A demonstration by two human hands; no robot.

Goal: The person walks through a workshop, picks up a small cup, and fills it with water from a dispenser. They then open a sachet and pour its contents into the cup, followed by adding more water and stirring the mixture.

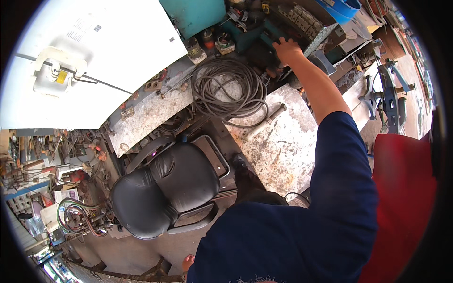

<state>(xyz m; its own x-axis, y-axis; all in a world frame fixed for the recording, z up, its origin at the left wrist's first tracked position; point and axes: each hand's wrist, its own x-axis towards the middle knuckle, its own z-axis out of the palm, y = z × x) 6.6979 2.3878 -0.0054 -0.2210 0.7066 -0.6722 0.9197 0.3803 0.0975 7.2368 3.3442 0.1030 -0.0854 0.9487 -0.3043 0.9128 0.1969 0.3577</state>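
Observation:
My right arm stretches to the far right of the workbench. There my right hand (288, 51) is over a dark green, bulky object (268, 37), its fingers apart and slightly bent. Whether the fingertips touch it I cannot tell. Left of and nearer than this hand lies a large coil of dark cable (230, 87) on the bench. Close to the coil, a bolt-like metal rod (267, 121) rests on the stained, pale tabletop (288, 151). My left hand (188, 262) hangs low beside my body; only a little of it shows, and its fingers are mostly hidden.
A black office chair (165, 186) stands left of my legs. A large white cabinet (108, 42) occupies the far left. Behind the coil are small jars (207, 37) and a teal box (196, 16). A blue bucket (343, 9) stands far right; red cloth (401, 203) is at my right.

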